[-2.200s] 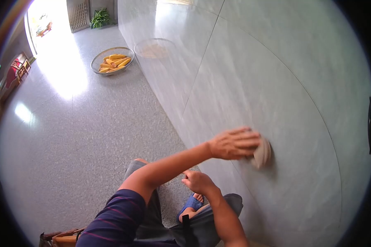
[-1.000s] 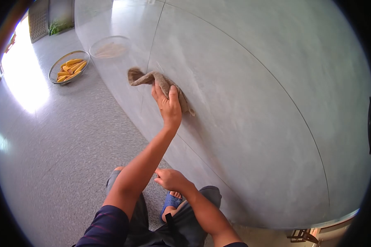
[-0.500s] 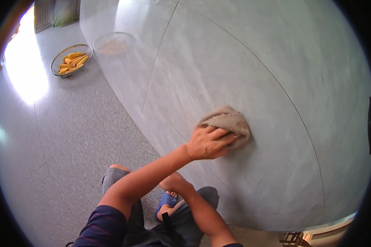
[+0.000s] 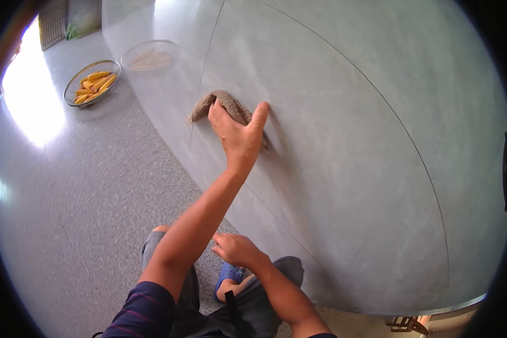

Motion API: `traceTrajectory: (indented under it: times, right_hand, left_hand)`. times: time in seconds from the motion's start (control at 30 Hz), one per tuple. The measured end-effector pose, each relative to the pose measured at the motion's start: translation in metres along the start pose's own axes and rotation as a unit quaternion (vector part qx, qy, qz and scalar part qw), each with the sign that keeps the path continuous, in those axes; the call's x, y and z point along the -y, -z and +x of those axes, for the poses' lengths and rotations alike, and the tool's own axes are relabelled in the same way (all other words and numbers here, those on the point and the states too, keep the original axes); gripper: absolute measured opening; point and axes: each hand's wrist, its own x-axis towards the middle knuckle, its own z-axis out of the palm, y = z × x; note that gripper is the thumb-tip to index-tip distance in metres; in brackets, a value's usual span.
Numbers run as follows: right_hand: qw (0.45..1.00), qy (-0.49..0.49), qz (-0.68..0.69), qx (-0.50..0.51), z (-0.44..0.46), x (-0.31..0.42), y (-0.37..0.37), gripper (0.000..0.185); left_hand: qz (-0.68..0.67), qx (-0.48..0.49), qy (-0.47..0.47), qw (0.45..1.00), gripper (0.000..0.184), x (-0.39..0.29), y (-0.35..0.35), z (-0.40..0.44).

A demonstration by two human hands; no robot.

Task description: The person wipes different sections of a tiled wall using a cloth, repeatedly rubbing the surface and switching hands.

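Note:
A brownish-grey cleaning cloth (image 4: 222,101) lies bunched against a smooth grey tiled surface (image 4: 343,169). My left hand (image 4: 239,132) presses it there, fingers over the cloth and thumb spread to the right. Part of the cloth is hidden under the palm. My right hand (image 4: 236,249) hangs lower down, near my knees and just right of my left forearm. Nothing shows in it; its fingers point left, loosely bent and a little apart.
A see-through basket (image 4: 66,98) of yellow corn cobs (image 4: 93,87) stands on the speckled grey floor (image 4: 112,169) at upper left. Its reflection shows in the tiled surface. Below are my blue sandal (image 4: 228,273) and, at lower right, a wooden piece of furniture (image 4: 403,324).
My left hand has moved up and to the left across the surface with the cloth, and the thumb now sticks out. My right hand, partly hidden before, now shows more fully.

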Motion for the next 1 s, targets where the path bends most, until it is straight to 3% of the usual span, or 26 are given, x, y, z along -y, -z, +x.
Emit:
traceTrajectory:
  times: [0.07, 0.5, 0.7, 0.77, 0.9, 1.0]
  right_hand:
    - [1.0, -0.009, -0.003, 0.0, 0.001, -0.001, 0.002, 0.038]
    - [1.0, 0.022, -0.011, -0.002, 0.008, -0.001, -0.005, 0.036]
    - [1.0, 0.012, -0.016, 0.001, 0.008, -0.004, -0.006, 0.036]
    - [1.0, 0.007, -0.019, 0.007, 0.01, -0.005, -0.007, 0.036]
    - [1.0, 0.006, -0.014, -0.001, 0.009, -0.005, -0.005, 0.035]
    - [0.999, 0.027, -0.04, -0.013, 0.008, -0.011, -0.011, 0.032]
  left_hand:
    - [0.01, 0.031, 0.005, 0.999, 0.108, -0.011, -0.001, -0.003]
    - [0.008, 0.058, 0.004, 0.998, 0.102, -0.009, 0.002, -0.004]
    - [0.006, 0.058, 0.003, 0.998, 0.088, -0.004, 0.003, -0.003]
    - [-0.044, 0.045, -0.035, 0.997, 0.077, 0.008, 0.003, -0.003]
    - [-0.131, 0.011, -0.015, 0.991, 0.067, 0.007, -0.004, -0.007]
    - [-0.036, 0.047, -0.234, 0.97, 0.058, 0.014, -0.007, -0.031]
